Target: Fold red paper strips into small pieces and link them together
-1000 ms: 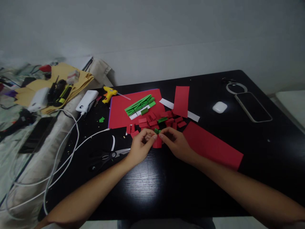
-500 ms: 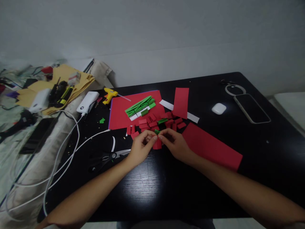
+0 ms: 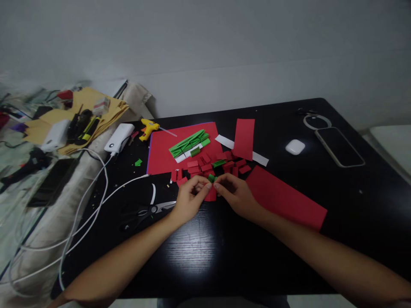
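Note:
My left hand [image 3: 192, 193] is closed, thumb against fingertips, at the edge of a small folded green paper piece [image 3: 212, 177]. From the other side my right hand [image 3: 236, 192] pinches at the same piece, and the two thumbs nearly meet. Just below the fingertips shows a red paper piece [image 3: 210, 196]; whether it is held or lies on the table I cannot tell. Beyond the hands, small folded red paper pieces [image 3: 193, 164] lie in a loose heap with a green folded strip [image 3: 219, 163] among them. A bundle of folded green paper [image 3: 189, 143] rests on a red sheet [image 3: 159, 156].
Black-handled scissors [image 3: 154, 208] lie beside my left forearm. A yellow glue gun [image 3: 148, 128] and a white power bank [image 3: 118, 137] with a cable are at the back left. Red card [image 3: 287, 199] lies by my right forearm; a phone [image 3: 340, 146] and white earbud case [image 3: 295, 146] sit farther right.
Both hands stay in nearly the same place with small finger movements. The red piece below the fingertips has shifted and tilted slightly to the left. The view has moved a little.

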`<state>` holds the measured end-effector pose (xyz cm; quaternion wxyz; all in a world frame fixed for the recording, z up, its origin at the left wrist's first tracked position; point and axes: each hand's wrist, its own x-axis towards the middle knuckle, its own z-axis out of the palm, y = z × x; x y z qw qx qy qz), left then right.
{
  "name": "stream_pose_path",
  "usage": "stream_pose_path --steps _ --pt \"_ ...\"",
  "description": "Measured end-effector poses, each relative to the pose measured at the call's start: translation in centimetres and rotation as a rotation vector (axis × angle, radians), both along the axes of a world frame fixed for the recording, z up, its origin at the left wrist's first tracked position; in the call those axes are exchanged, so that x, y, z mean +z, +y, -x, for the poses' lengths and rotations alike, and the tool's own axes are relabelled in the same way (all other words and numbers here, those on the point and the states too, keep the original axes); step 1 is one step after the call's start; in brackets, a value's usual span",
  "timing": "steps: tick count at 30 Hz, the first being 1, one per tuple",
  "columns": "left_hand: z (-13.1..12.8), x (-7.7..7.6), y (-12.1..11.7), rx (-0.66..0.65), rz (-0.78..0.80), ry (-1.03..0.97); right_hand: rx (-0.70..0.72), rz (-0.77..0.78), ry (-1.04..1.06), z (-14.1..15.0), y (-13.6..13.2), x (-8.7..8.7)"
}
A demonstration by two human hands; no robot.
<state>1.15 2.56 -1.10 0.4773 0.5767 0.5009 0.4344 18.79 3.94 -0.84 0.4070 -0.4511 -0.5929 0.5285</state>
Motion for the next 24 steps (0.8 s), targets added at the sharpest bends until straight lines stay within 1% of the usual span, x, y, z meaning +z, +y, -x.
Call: stream_pose_path --steps 7,15,24 --pt "-0.09 0.31 0.02 0.012 0.009 0.015 0.017 -0.001 -0.009 -0.11 -0.04 0.09" --pt "-0.07 0.24 0.09 0.026 0.007 -0.018 -0.009 0.055 0.073 0.07 0.03 -0.03" --pt "-0.02 0.22 0.02 0.01 0.008 0.001 0.016 0.042 0.045 -0.19 0.01 -0.36"
